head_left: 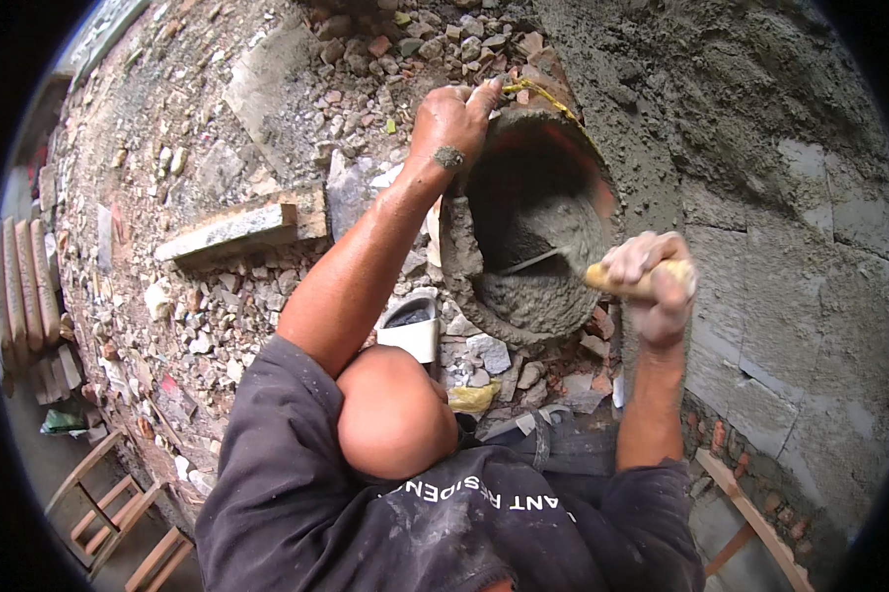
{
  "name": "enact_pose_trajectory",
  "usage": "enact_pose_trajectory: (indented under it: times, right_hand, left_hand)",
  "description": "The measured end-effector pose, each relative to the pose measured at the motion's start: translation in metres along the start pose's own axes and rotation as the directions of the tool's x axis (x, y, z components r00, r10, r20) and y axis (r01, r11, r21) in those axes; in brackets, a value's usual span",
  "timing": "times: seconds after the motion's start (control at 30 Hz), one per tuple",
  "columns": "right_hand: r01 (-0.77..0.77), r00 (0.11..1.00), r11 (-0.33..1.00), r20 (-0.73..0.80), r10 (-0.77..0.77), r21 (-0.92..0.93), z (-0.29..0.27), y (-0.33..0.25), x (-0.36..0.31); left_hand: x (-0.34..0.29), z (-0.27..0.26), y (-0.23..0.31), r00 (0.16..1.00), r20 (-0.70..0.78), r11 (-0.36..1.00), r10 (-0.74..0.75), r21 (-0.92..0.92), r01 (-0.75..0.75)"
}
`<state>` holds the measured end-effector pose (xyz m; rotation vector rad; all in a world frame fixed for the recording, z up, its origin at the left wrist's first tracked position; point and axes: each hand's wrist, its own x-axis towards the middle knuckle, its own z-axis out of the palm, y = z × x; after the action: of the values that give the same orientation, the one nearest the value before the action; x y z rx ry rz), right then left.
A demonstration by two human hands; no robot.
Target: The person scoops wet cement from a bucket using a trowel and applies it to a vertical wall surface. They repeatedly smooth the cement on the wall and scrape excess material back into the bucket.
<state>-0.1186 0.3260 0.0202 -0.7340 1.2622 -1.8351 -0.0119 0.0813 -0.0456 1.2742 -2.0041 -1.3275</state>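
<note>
A mortar-caked bucket [461, 237] lies tilted among the rubble, its mouth facing me and wet grey mortar [553, 301] inside. At its far left edge, my left hand [454, 113] is closed around the end of a yellow handle [538, 91], which runs along the far rim. My right hand [652, 271], smeared with mortar and slightly blurred, grips a trowel by its yellowish handle [617, 279] over the right side of the bucket. The trowel's thin shank [533, 262] reaches into the bucket; its blade cannot be made out against the mortar.
Broken stone and brick rubble [198, 316] covers the ground. A mortar-coated plank [232, 232] lies left of the bucket, and a white plastic piece [410, 335] sits nearer me. Rough mortar over blocks [750, 306] spreads at right. Wooden frames [104, 508] stand lower left.
</note>
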Motion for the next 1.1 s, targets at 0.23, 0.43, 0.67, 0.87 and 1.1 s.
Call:
enact_pose_trajectory:
  times: [0.23, 0.43, 0.67, 0.87, 1.1]
  right_hand:
    - [0.047, 0.817, -0.021, 0.026, 0.576, -0.999, -0.017, -0.056, 0.033]
    - [0.517, 0.508, -0.347, -0.046, 0.860, -0.782, 0.018, -0.078, 0.074]
    - [0.353, 0.584, -0.520, -0.251, 0.772, -0.778, -0.018, -0.044, 0.077]
    - [-0.342, 0.235, -0.361, -0.450, 0.861, -0.868, 0.032, 0.024, 0.004]
    - [-0.998, 0.047, 0.032, -0.269, 0.962, -0.059, 0.110, 0.014, 0.011]
  left_hand:
    - [-0.004, -0.006, 0.009, 0.999, -0.039, 0.999, 0.008, 0.033, -0.007]
    - [-0.008, 0.005, -0.004, 0.995, -0.083, 0.987, 0.050, 0.154, -0.037]
    - [-0.011, 0.001, 0.013, 0.998, -0.062, 0.992, -0.005, 0.124, 0.013]
    - [-0.014, 0.013, 0.001, 0.993, -0.112, 0.999, -0.022, 0.047, 0.027]
    - [-0.012, 0.012, -0.005, 0.996, -0.085, 0.997, -0.016, 0.075, 0.022]
